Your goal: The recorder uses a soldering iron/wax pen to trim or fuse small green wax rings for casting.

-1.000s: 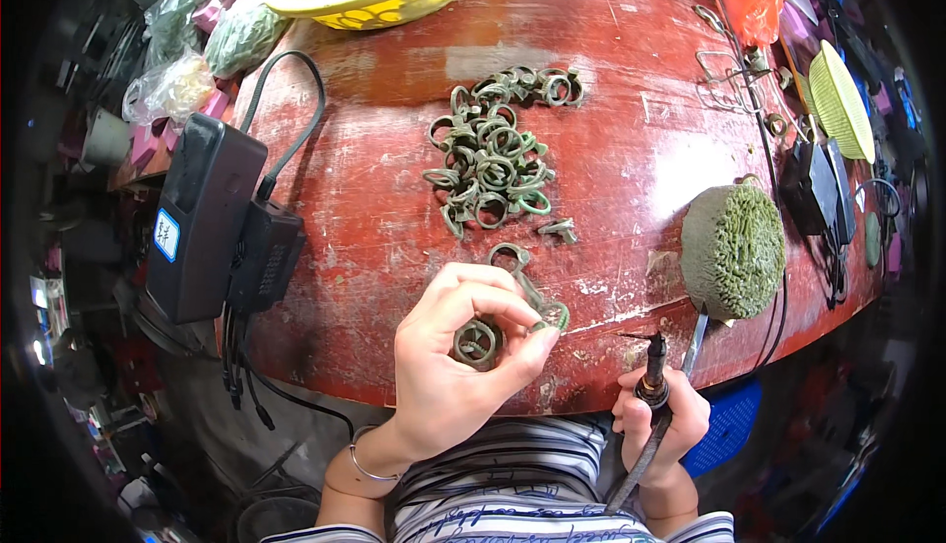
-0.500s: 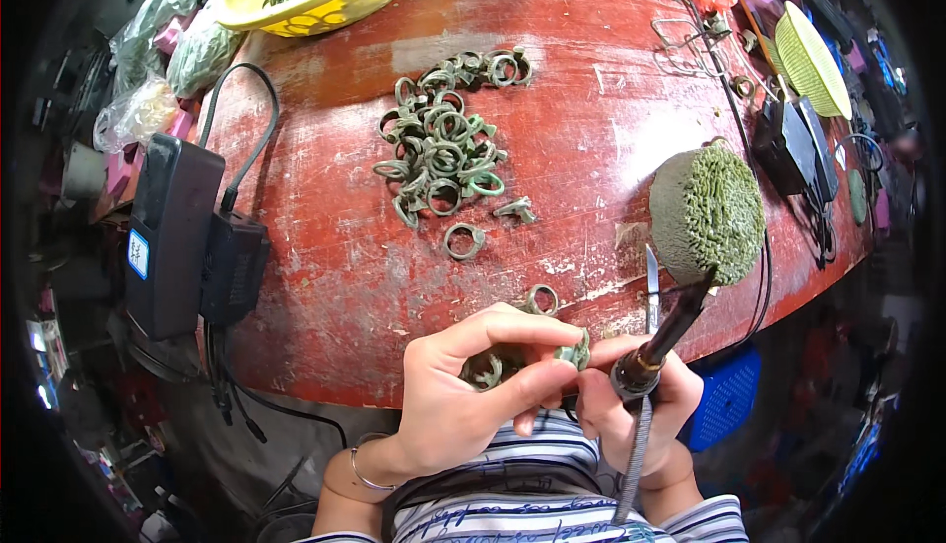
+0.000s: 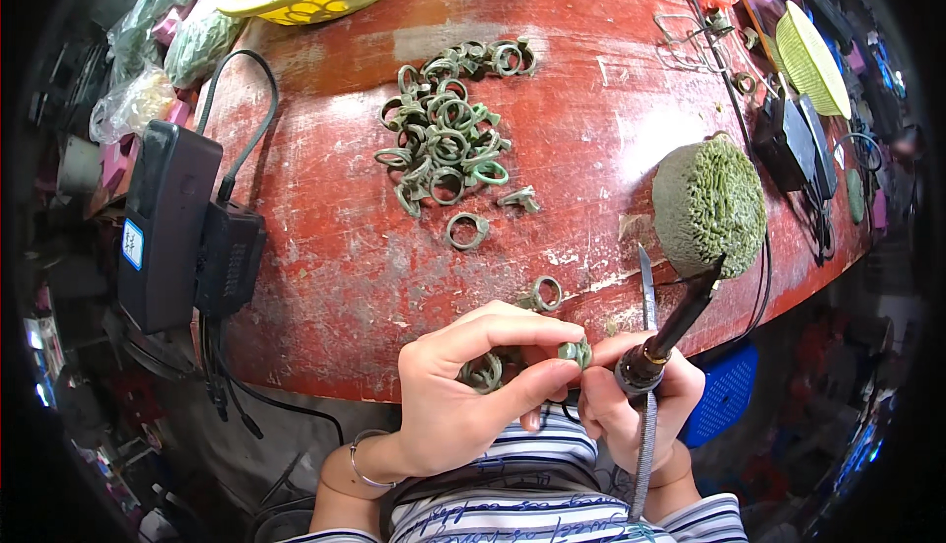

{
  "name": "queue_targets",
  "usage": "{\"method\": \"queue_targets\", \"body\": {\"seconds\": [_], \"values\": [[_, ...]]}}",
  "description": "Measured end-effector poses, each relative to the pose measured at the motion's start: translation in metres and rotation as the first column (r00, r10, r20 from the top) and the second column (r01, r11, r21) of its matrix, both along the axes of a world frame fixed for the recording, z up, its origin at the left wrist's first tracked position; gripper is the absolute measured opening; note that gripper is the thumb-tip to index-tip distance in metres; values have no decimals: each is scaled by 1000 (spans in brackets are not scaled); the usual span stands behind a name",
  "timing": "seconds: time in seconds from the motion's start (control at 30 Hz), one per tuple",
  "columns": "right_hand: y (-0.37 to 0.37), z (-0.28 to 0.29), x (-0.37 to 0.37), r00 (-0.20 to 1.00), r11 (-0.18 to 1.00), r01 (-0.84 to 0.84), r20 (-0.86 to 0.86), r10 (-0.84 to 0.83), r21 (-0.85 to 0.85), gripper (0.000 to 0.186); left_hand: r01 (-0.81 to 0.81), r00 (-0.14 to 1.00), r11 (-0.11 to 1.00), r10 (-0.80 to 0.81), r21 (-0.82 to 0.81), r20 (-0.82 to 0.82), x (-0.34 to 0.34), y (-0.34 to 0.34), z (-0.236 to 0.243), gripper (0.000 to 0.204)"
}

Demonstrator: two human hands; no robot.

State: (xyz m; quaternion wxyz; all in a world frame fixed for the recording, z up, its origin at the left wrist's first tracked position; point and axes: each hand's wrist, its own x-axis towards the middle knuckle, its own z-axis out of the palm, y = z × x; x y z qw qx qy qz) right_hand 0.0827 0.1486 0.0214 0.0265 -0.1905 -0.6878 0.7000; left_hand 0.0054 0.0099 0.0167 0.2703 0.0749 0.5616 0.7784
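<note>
While the right hand point(image 3: 616, 415) stood off to one side a second ago, it has now come in against the left hand point(image 3: 439, 395), and from the head camera, the only view, both meet at the near edge of the red tabletop point(image 3: 335, 247). Pinched between the left thumb and forefinger is a small green piece point(image 3: 574, 352), seemingly a ring seen edge-on; that grip is closed on it, and the right fingertips are right up beside it, perhaps touching.

The right grip is wrapped around a dark pen-like tool point(image 3: 680, 321), plus a grey ribbed handle point(image 3: 644, 449) that seems to belong to the narrow blade point(image 3: 645, 272) poking out beyond. With the tool's point swung away toward the green lump point(image 3: 705, 213), I'd judge that fingers, not the tip, are at the piece just now. Whether the tip touches the lump, I can't tell. Over the last half second the pose has barely shifted, so it looks like a steadying moment.

More rings point(image 3: 483, 373) show within the left hand's curl, held or lying there, I can't say. Ahead sit two loose rings point(image 3: 538, 295) and the ring pile point(image 3: 448, 144), unchanged.
</note>
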Motion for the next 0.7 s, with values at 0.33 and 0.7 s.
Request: {"method": "queue_targets", "body": {"seconds": [0.33, 0.7], "values": [[3, -4, 4, 999, 990, 6, -52, 2, 143, 26, -24, 958, 996, -2, -87, -288, 6, -1, -9, 25], [4, -1, 2, 999, 989, 10, -46, -3, 145, 24, -48, 969, 992, 17, -119, -248, 9, 2, -11, 22]]}}
